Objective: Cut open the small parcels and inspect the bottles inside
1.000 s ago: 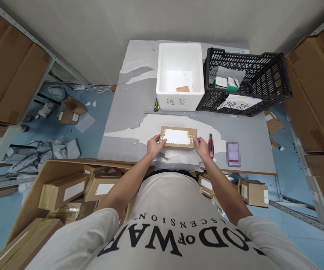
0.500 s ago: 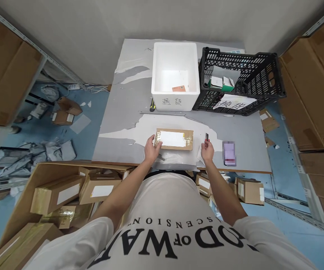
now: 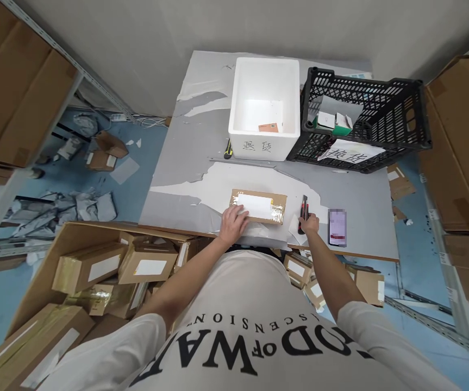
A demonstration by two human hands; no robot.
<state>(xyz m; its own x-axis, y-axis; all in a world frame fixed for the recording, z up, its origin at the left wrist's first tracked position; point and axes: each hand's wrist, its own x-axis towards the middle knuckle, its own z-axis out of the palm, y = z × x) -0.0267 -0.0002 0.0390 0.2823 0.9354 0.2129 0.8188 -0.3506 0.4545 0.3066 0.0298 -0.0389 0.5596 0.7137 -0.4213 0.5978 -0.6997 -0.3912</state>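
A taped cardboard box [image 3: 279, 210] with a white label lies on the worn table in front of me. My left hand [image 3: 233, 225] rests at its near left corner, fingers apart and laid over the near edge and label. To the right of the box, a red and black utility knife [image 3: 304, 209] lies nearly flat, pointing away from me. The fingers of my right hand [image 3: 310, 223] are closed at the knife's near end; whether a blade is out is too small to tell. Beside that hand lies a phone [image 3: 337, 227] with a blurred screen.
A white foam box [image 3: 264, 146] stands at the back, with a yellow-black cutter [image 3: 228, 149] by its left corner. A black plastic crate [image 3: 385, 119] with small boxes is to its right. Below left, a big carton [image 3: 91, 225] holds several parcels. Shelves flank both sides.
My left hand has shifted from the box's left end onto its near left corner. My right hand has lowered the knife flat onto the table, and the box is slightly turned. The view has shifted.
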